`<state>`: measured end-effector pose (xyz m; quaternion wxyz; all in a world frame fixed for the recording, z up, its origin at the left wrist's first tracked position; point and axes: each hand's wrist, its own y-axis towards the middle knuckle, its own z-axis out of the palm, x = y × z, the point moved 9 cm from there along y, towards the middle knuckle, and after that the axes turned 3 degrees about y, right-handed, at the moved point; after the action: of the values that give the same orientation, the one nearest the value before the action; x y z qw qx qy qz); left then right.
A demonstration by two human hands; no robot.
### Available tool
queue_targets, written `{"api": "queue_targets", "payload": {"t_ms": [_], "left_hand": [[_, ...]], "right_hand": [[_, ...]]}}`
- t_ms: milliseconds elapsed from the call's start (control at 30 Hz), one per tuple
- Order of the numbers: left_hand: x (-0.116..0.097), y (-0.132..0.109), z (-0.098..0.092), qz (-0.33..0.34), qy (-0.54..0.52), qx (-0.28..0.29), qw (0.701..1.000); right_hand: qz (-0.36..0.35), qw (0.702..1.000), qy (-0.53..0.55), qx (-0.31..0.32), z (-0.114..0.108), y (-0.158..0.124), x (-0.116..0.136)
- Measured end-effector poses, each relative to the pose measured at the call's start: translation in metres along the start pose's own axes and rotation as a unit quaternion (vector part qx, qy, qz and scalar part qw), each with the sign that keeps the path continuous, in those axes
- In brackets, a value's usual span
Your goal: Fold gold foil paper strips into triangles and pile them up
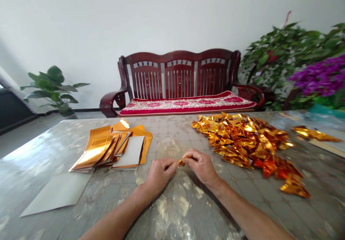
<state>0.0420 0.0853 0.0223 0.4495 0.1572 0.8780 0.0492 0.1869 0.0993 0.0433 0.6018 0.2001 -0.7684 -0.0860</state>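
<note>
Between my two hands, above the middle of the table, is a small piece of gold foil paper (181, 163), mostly covered by fingers. My left hand (161, 173) pinches its left end between thumb and forefinger. The right end is pinched by my right hand (201, 166) in the same way. Left of my hands lies a loose stack of gold foil paper sheets (101, 148), some with their pale backs up. To the right spreads a heap of folded gold foil pieces (242, 135), pointed and shiny.
A single pale sheet (58, 193) lies at the table's left. Beyond the heap, another folded gold piece (316, 134) rests near clear plastic at the right edge. Behind the patterned table (172, 211) stands a dark red wooden bench (179, 76), with potted plants (54, 89) to its sides.
</note>
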Motion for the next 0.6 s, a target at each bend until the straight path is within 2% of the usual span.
{"api": "queue_targets", "payload": {"t_ms": [133,367,500,600], "left_hand": [[-0.006,-0.001,-0.003,0.022,0.036,-0.010,0.999],[-0.006,-0.002,-0.005,0.041,0.025,0.006,0.999],[-0.003,-0.001,-0.007,0.025,0.035,-0.011,0.999],[0.003,-0.001,-0.005,-0.015,0.005,-0.012,1.000]], "right_hand": [[0.028,1.000,0.000,-0.002,0.001,0.000,-0.004],[0.080,0.996,0.022,-0.007,0.004,-0.002,-0.012],[0.093,0.994,0.050,-0.010,0.007,-0.002,-0.015],[0.102,0.991,0.085,-0.018,0.008,-0.001,-0.018]]}}
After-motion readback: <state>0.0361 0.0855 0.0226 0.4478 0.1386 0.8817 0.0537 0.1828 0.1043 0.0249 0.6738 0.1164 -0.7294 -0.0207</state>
